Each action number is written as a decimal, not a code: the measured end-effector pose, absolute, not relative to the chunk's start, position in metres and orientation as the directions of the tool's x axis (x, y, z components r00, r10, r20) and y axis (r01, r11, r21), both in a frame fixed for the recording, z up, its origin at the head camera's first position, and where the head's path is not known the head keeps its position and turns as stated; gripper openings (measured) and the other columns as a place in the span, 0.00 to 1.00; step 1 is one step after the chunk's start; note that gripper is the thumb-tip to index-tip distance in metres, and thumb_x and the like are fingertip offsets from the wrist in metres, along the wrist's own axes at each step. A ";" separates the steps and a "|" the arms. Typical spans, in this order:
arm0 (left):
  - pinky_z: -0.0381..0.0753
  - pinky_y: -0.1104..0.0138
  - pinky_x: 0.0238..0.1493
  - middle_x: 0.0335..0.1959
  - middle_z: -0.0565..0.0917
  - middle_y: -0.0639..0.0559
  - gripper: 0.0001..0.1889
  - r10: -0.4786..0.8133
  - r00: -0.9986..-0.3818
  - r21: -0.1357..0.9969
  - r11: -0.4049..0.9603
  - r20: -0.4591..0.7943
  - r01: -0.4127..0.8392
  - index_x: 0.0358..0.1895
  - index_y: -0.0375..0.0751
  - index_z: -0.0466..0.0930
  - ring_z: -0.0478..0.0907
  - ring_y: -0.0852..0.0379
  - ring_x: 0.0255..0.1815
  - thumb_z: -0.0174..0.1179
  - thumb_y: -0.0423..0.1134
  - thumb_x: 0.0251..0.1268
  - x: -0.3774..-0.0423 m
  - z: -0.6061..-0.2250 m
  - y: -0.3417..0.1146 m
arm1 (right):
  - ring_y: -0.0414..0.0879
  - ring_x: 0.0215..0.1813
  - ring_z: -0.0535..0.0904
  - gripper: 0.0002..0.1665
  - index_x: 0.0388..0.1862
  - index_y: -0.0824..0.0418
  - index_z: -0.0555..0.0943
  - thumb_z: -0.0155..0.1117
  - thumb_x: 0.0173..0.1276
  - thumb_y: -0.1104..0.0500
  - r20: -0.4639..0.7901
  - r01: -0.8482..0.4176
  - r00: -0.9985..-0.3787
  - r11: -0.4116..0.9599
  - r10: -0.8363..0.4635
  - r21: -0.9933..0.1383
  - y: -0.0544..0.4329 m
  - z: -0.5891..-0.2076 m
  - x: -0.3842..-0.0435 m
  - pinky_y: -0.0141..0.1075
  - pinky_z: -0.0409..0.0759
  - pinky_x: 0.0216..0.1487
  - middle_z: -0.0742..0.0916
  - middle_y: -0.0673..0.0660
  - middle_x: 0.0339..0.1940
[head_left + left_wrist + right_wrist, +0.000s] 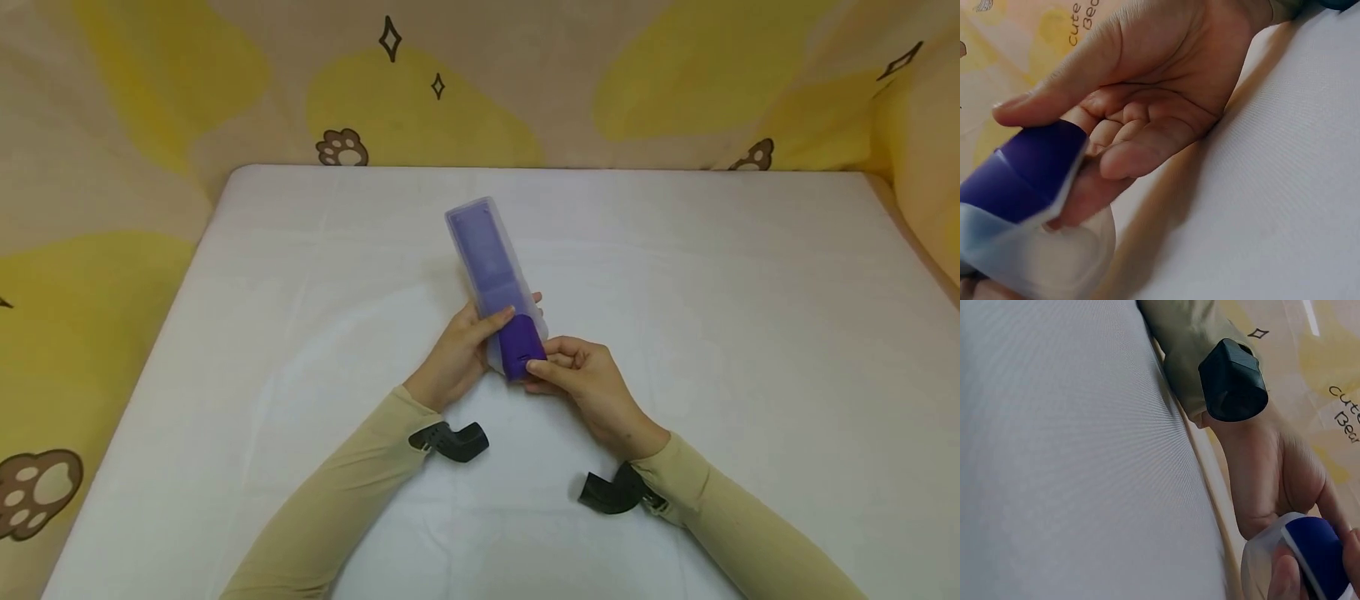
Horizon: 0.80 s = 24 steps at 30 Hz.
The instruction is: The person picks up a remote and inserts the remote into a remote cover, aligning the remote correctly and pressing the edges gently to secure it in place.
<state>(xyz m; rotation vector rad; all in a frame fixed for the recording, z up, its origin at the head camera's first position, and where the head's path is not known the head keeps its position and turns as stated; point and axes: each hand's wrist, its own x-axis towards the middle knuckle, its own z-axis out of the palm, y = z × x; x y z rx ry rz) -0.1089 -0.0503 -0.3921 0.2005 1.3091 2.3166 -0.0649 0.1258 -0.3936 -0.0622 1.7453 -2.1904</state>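
Now, long case (486,250): up in both hands over the white table (300,333), slanting, its pale lilac end pointing away towards the patterned cloth (480,108).
Purple end piece (521,340): at the near end, in line with the case, no gap that I can make out.
Left hand (456,354): gripping the case, thumb across its face by the purple edge, fingers behind.
Right hand (596,383): pinching the purple end piece near its lower corner, thumb on top, fingers bent.
Done, I'd judge: a two-handed hold, thumbs placed.
Left over: the case isn't set down yet; whether the purple part is being fastened or loosened, can't tell.
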 end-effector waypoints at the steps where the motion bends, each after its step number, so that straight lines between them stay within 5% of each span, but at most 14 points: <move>1: 0.60 0.58 0.68 0.67 0.66 0.36 0.25 0.466 -0.880 0.830 -0.449 -0.097 -0.330 0.72 0.40 0.53 0.67 0.46 0.65 0.42 0.31 0.74 -0.109 -0.392 -0.051 | 0.49 0.36 0.85 0.12 0.45 0.77 0.74 0.58 0.68 0.68 -0.162 0.225 -0.943 -0.198 -0.291 -0.954 0.126 -0.394 -0.065 0.44 0.82 0.44 0.87 0.58 0.34; 6: 0.61 0.56 0.67 0.68 0.64 0.35 0.24 0.493 -0.864 0.765 -0.516 -0.102 -0.385 0.72 0.43 0.52 0.66 0.45 0.66 0.39 0.34 0.76 -0.109 -0.394 -0.053 | 0.48 0.34 0.85 0.10 0.37 0.64 0.79 0.53 0.73 0.59 -0.073 0.159 -0.951 -0.272 -0.300 -0.949 0.128 -0.395 -0.065 0.43 0.83 0.41 0.87 0.55 0.34; 13: 0.66 0.57 0.64 0.68 0.62 0.32 0.23 0.539 -0.832 0.716 -0.530 -0.130 -0.455 0.71 0.39 0.53 0.64 0.44 0.67 0.38 0.36 0.77 -0.108 -0.393 -0.050 | 0.46 0.32 0.84 0.07 0.35 0.63 0.79 0.53 0.71 0.66 -0.015 0.099 -0.963 -0.301 -0.269 -0.949 0.130 -0.396 -0.066 0.40 0.83 0.38 0.87 0.54 0.31; 24: 0.68 0.55 0.63 0.69 0.60 0.31 0.23 0.589 -0.794 0.663 -0.534 -0.153 -0.524 0.71 0.37 0.53 0.62 0.43 0.68 0.37 0.38 0.77 -0.106 -0.391 -0.049 | 0.40 0.27 0.81 0.05 0.35 0.75 0.79 0.62 0.62 0.72 0.106 -0.116 -0.987 0.085 -0.120 -0.990 0.131 -0.396 -0.065 0.28 0.77 0.30 0.86 0.51 0.25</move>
